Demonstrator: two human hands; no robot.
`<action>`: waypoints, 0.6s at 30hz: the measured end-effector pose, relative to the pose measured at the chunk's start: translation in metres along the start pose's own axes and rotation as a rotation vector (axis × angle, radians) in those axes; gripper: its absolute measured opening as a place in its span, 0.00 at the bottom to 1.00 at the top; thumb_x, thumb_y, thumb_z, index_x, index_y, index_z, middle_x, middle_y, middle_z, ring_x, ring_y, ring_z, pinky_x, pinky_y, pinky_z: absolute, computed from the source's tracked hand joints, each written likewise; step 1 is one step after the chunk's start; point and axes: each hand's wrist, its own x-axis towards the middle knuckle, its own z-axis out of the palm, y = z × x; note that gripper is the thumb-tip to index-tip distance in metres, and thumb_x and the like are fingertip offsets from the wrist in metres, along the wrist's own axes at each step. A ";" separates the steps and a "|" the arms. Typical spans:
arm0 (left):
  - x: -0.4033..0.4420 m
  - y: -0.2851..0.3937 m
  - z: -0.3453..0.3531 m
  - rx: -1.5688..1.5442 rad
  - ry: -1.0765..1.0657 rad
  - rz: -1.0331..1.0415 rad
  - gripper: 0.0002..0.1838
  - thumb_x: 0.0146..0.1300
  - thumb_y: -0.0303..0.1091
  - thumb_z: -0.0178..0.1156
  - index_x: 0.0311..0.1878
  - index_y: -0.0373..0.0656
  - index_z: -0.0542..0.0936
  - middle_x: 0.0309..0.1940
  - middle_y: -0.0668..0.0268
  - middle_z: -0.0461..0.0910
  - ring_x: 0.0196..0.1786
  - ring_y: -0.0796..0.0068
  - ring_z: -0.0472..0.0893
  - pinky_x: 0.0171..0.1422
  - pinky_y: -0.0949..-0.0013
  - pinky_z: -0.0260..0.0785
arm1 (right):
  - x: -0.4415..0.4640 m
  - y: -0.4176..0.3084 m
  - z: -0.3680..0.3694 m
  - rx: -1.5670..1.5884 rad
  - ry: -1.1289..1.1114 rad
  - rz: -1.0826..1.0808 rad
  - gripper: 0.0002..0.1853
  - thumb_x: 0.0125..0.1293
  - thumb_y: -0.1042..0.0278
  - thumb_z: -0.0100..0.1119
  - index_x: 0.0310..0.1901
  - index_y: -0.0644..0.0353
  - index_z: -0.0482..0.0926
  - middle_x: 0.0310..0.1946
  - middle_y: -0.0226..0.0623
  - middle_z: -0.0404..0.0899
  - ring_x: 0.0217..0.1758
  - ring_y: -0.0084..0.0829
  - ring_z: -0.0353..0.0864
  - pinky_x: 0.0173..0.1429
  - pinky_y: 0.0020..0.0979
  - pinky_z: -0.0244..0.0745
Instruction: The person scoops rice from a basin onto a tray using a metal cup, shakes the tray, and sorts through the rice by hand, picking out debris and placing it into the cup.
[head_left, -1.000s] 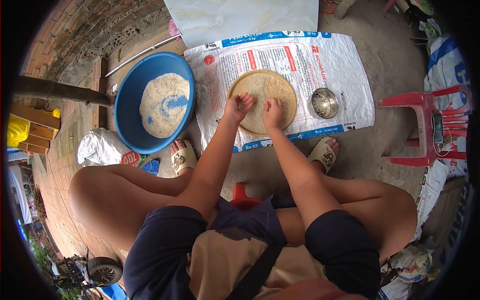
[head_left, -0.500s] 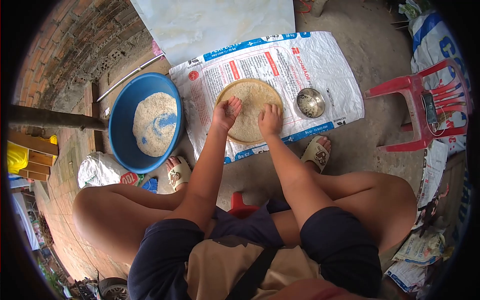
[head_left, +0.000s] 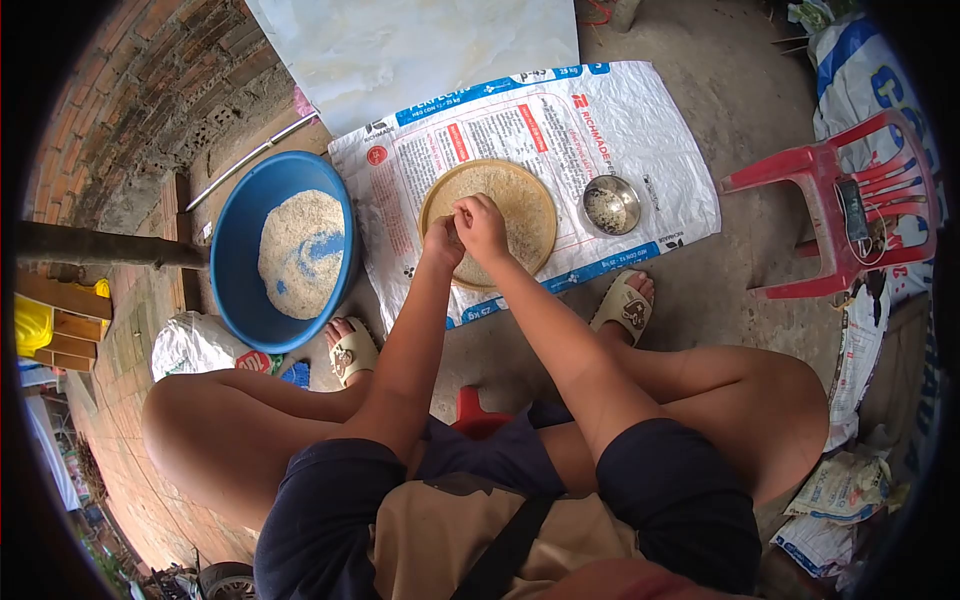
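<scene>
A round tan tray (head_left: 543,262) with pale grains spread in it lies on a flattened white printed sack (head_left: 665,130). Over the tray's left part, my left hand (head_left: 443,243) is cupped, its palm now mostly hidden. My right hand (head_left: 481,226) touches it from the right, fingers pinched together over the palm; what they hold is too small to make out. Right of the tray stands a small metal bowl (head_left: 611,205) with some grains inside. A big blue basin (head_left: 232,262) to the left holds a heap of pale grain (head_left: 300,245).
A red plastic chair (head_left: 820,215) with a dark device on it stands at the right. A marbled pale board (head_left: 430,50) lies beyond the sack. A wooden pole (head_left: 110,245) and a white bag (head_left: 195,345) are at the left, near the basin.
My right hand has lifted off the grains in the tray and moved left to meet my left hand. My left hand's open palm has turned inward and closed up. The view has shifted.
</scene>
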 end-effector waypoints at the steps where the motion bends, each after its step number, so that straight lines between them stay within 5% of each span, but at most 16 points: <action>1: 0.002 0.000 -0.002 -0.061 -0.122 0.004 0.15 0.67 0.34 0.37 0.44 0.38 0.72 0.40 0.58 0.78 0.44 0.65 0.79 0.51 0.65 0.72 | 0.002 -0.008 0.002 -0.015 -0.057 -0.085 0.04 0.54 0.72 0.54 0.31 0.58 0.77 0.34 0.40 0.75 0.41 0.43 0.72 0.46 0.40 0.70; 3: -0.002 0.004 -0.002 -0.130 -0.285 -0.002 0.15 0.67 0.33 0.37 0.45 0.38 0.72 0.41 0.57 0.78 0.44 0.66 0.79 0.52 0.66 0.72 | 0.003 -0.013 0.001 -0.028 -0.112 -0.169 0.05 0.54 0.72 0.53 0.32 0.58 0.77 0.34 0.40 0.75 0.42 0.42 0.72 0.47 0.40 0.69; 5: -0.007 0.008 0.009 -0.058 0.012 0.003 0.15 0.67 0.33 0.37 0.45 0.37 0.73 0.41 0.57 0.78 0.44 0.65 0.79 0.52 0.65 0.72 | 0.005 -0.009 -0.006 -0.125 -0.007 -0.179 0.07 0.54 0.73 0.54 0.36 0.59 0.77 0.34 0.38 0.76 0.43 0.42 0.70 0.50 0.39 0.67; 9: -0.026 0.015 0.030 -0.009 0.138 0.031 0.16 0.67 0.32 0.37 0.46 0.34 0.72 0.39 0.58 0.78 0.44 0.63 0.79 0.52 0.62 0.72 | -0.008 0.035 -0.028 -0.347 0.118 0.012 0.11 0.55 0.72 0.53 0.41 0.59 0.75 0.39 0.42 0.73 0.47 0.46 0.69 0.54 0.40 0.64; 11: -0.028 0.015 0.030 -0.011 0.134 0.039 0.15 0.66 0.32 0.37 0.46 0.34 0.72 0.39 0.58 0.78 0.44 0.63 0.79 0.52 0.62 0.72 | -0.020 0.051 -0.043 -0.597 0.070 0.172 0.12 0.55 0.72 0.54 0.43 0.58 0.75 0.42 0.42 0.73 0.49 0.47 0.68 0.57 0.41 0.63; 15: -0.028 0.015 0.023 -0.024 0.168 0.045 0.15 0.67 0.32 0.38 0.46 0.34 0.72 0.39 0.58 0.78 0.43 0.63 0.79 0.52 0.62 0.72 | -0.030 0.082 -0.044 -0.634 0.040 0.066 0.12 0.55 0.72 0.55 0.42 0.59 0.75 0.44 0.44 0.71 0.50 0.46 0.69 0.56 0.41 0.65; 18: -0.026 0.015 0.017 -0.065 0.132 0.020 0.15 0.66 0.32 0.38 0.46 0.34 0.72 0.38 0.58 0.78 0.43 0.63 0.79 0.52 0.62 0.73 | -0.024 0.082 -0.039 -0.605 -0.063 0.215 0.08 0.54 0.74 0.55 0.38 0.60 0.75 0.40 0.44 0.73 0.45 0.44 0.72 0.52 0.40 0.68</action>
